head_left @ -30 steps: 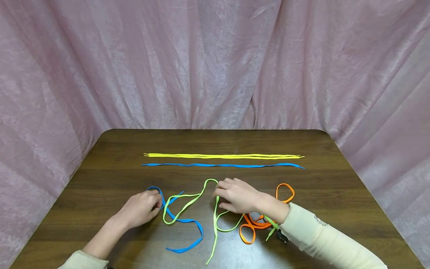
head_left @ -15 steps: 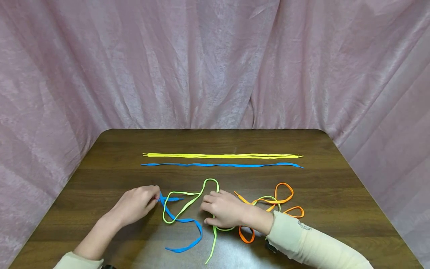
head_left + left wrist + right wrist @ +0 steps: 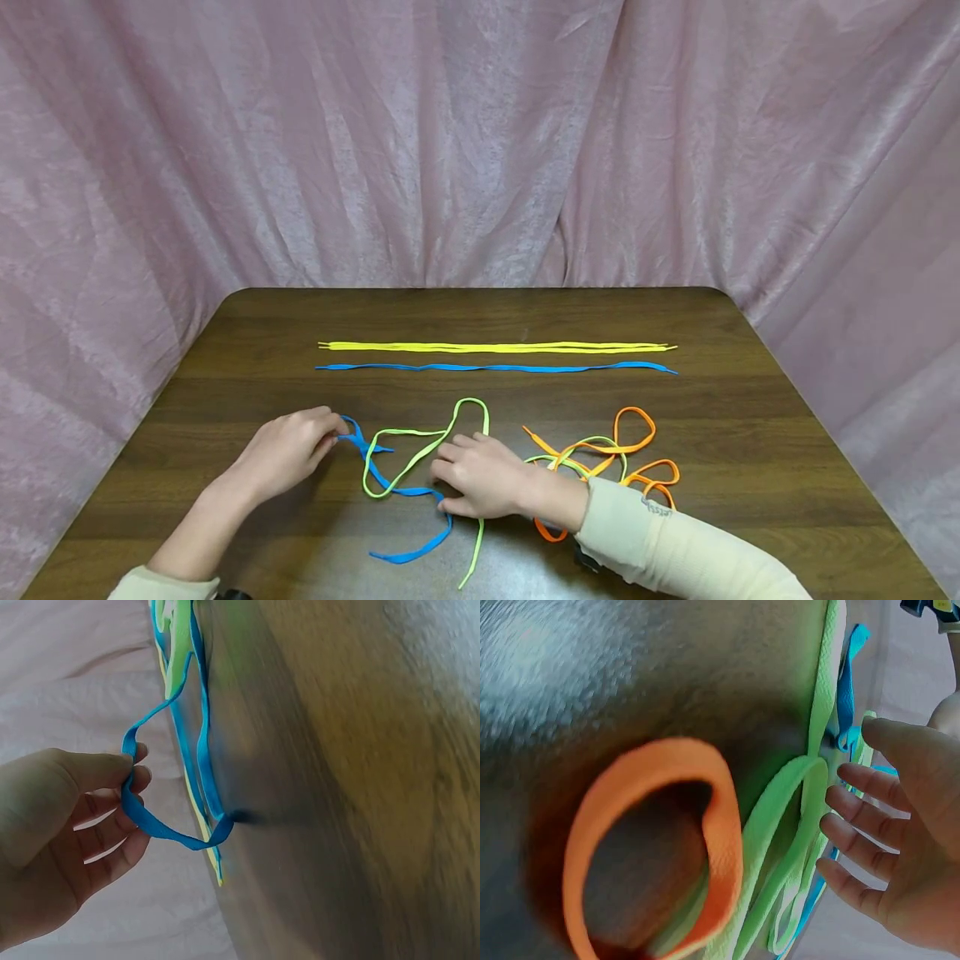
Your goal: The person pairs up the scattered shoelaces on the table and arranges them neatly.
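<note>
My left hand (image 3: 288,450) pinches a loop of a loose blue shoelace (image 3: 414,492) between thumb and fingertips. In the left wrist view this blue lace (image 3: 169,834) hangs as a raised loop from the hand, and the rest lies on the table. My right hand (image 3: 483,477) hovers over or rests lightly by a lime-green shoelace (image 3: 472,400), fingers relaxed and spread. The right wrist view shows nothing gripped in that hand (image 3: 919,832). Part of the green lace crosses the blue one, and part is hidden under the right hand and forearm.
A tangled orange shoelace (image 3: 633,409), mixed with green lace, lies to the right, partly under the right sleeve. Farther back, yellow shoelaces (image 3: 375,346) and one blue shoelace (image 3: 510,368) lie straight across the brown table (image 3: 225,358). A pink curtain (image 3: 480,150) hangs behind.
My left hand has moved left and slightly away from me, drawing the loose blue shoelace with it. My right hand has moved left and nearer, uncovering more of the orange lace.
</note>
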Motion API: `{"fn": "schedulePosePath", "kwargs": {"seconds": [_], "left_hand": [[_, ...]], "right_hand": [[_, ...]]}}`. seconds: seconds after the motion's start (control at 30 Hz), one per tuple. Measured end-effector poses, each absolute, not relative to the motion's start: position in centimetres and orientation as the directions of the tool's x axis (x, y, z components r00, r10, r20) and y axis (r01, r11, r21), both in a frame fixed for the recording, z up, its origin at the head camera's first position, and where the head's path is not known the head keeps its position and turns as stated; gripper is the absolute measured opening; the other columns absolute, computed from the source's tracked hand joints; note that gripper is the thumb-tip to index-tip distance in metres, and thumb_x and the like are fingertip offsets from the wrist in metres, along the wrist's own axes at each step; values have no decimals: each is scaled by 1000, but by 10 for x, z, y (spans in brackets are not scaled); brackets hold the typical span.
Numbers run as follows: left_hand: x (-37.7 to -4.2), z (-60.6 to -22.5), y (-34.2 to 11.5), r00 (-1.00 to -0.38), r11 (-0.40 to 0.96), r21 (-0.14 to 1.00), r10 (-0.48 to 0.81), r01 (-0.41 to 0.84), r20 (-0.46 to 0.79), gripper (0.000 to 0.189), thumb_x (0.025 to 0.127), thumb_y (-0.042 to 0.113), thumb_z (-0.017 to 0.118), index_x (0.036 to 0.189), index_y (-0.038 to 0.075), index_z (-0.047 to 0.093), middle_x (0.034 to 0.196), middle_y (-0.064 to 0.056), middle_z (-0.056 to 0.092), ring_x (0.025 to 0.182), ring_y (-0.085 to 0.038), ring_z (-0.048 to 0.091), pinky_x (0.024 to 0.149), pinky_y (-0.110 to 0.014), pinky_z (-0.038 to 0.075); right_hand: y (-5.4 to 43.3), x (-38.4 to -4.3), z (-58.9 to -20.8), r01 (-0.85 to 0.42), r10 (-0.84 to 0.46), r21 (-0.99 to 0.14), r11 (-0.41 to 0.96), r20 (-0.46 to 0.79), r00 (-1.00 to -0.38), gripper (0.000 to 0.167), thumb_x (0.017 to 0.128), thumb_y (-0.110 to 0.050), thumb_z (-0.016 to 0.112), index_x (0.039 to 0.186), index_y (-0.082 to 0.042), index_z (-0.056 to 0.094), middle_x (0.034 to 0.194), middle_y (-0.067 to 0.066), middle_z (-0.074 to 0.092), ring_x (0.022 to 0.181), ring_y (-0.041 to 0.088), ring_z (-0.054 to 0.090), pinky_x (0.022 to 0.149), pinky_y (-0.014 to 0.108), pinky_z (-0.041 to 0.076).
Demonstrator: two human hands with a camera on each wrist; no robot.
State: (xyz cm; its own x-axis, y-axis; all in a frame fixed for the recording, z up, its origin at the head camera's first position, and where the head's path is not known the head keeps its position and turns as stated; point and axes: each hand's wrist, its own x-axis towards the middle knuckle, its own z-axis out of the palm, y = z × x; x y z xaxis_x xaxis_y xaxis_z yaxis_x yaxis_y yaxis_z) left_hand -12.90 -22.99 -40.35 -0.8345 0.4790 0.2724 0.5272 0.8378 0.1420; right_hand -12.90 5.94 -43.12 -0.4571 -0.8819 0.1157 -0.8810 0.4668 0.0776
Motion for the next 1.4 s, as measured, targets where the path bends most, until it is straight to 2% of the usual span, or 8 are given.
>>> {"fn": "schedulePosePath", "kwargs": {"seconds": [0.23,0.5,0.73,0.9,1.1,1.4], "left_hand": [[-129,-402,-240,-855,862,127,449,491,260,16,76,4,70,80,19,65,72,16,51,58,-1,44,49,-22,37],[-130,-398,-251,-881,880,161,403,448,247,17,76,6,70,77,20,61,69,16,46,57,-4,41,49,-24,34],[-130,-396,-265,-916,903,190,347,384,203,17,77,7,68,77,22,60,67,15,46,56,-4,42,49,-26,34],[-130,-393,-275,-933,915,211,305,343,190,18,77,7,68,78,22,59,66,13,48,55,-5,42,48,-26,33],[-130,-391,-288,-949,925,227,274,304,154,15,79,8,68,81,21,60,66,12,51,55,-6,43,47,-28,33],[-129,-399,-308,-965,944,218,221,249,144,13,79,8,63,80,21,60,64,11,52,54,-8,44,46,-29,33]], "right_hand": [[54,-126,-434,-886,-889,89,455,104,-446,23,79,-45,67,86,-26,56,83,-12,50,78,6,48,59,18,29],[53,-124,-434,-893,-897,84,441,80,-435,18,80,-31,68,76,-25,51,76,-12,46,75,5,47,58,18,30],[57,-126,-429,-905,-897,-95,415,122,-425,17,81,-15,64,76,-21,49,69,-14,44,64,1,40,61,16,31],[65,-128,-419,-892,-887,-200,405,151,-436,14,81,-6,60,83,-19,53,75,-14,50,68,0,44,65,14,36],[75,-131,-409,-878,-873,-200,435,147,-465,13,84,-8,58,89,-20,59,84,-14,57,77,0,52,67,15,41],[103,-139,-403,-863,-844,-210,460,197,-498,11,81,-10,61,85,-20,61,79,-14,56,69,1,50,65,18,43]]}}
